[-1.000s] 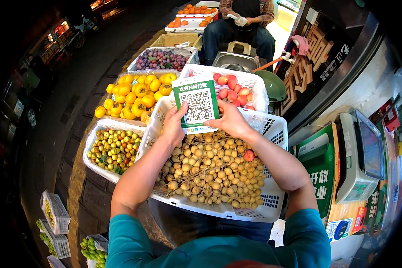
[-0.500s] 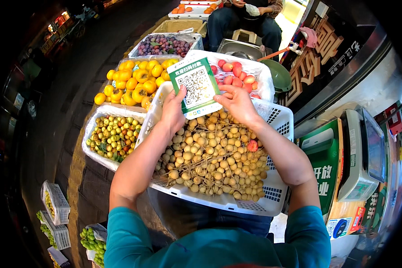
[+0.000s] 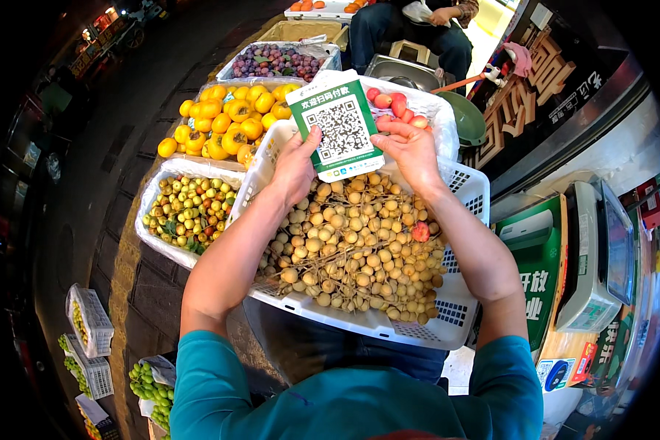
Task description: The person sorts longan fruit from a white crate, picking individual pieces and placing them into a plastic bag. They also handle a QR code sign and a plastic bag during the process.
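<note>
A green and white payment code card (image 3: 337, 130) is held up in both hands above the fruit. My left hand (image 3: 295, 167) grips its left edge, thumb on the front face. My right hand (image 3: 409, 152) pinches the right edge between thumb and fingers. Below the card, a white plastic basket (image 3: 453, 323) holds a heap of longans (image 3: 356, 253) on twigs, with one small red fruit (image 3: 420, 232) lying on them. Fingers behind the card are hidden.
Persimmons (image 3: 231, 121), jujubes (image 3: 191, 209), plums (image 3: 275, 62) and red fruit (image 3: 400, 106) fill nearby crates. A weighing scale (image 3: 590, 257) stands at the right. A seated person (image 3: 411, 37) is at the far end. Green grapes (image 3: 150, 392) sit lower left.
Both hands and the card appear slightly further right in the picture, as the view has shifted a little. The seated person's hands have moved. My grip on the card is unchanged.
</note>
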The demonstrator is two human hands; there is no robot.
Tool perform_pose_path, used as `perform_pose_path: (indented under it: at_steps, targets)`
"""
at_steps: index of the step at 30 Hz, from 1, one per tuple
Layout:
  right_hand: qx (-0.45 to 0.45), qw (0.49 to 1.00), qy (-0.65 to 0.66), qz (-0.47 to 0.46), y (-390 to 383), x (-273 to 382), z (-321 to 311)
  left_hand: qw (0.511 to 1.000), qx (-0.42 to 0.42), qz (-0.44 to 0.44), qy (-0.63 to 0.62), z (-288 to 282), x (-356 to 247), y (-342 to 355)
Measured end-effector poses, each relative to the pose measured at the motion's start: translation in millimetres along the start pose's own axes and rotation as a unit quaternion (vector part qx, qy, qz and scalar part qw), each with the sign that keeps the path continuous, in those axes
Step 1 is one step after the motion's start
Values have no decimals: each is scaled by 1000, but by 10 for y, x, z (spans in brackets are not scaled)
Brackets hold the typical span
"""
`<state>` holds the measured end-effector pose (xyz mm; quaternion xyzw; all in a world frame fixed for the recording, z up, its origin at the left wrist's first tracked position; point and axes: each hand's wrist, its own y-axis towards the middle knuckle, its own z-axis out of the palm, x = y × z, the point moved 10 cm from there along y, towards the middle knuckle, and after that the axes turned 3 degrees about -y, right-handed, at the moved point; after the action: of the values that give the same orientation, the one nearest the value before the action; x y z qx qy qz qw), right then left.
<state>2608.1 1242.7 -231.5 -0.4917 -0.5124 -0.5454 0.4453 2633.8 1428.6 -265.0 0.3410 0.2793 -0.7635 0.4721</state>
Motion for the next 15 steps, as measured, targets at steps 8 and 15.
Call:
perform_pose_path:
  at_steps: [8, 15]
  targets:
    - [19, 997, -62, -42, 23, 130, 13, 999, -36, 4, 29, -99, 44, 10]
    - [74, 994, -67, -44, 22, 66, 123, 998, 24, -3, 53, 24, 101, -2]
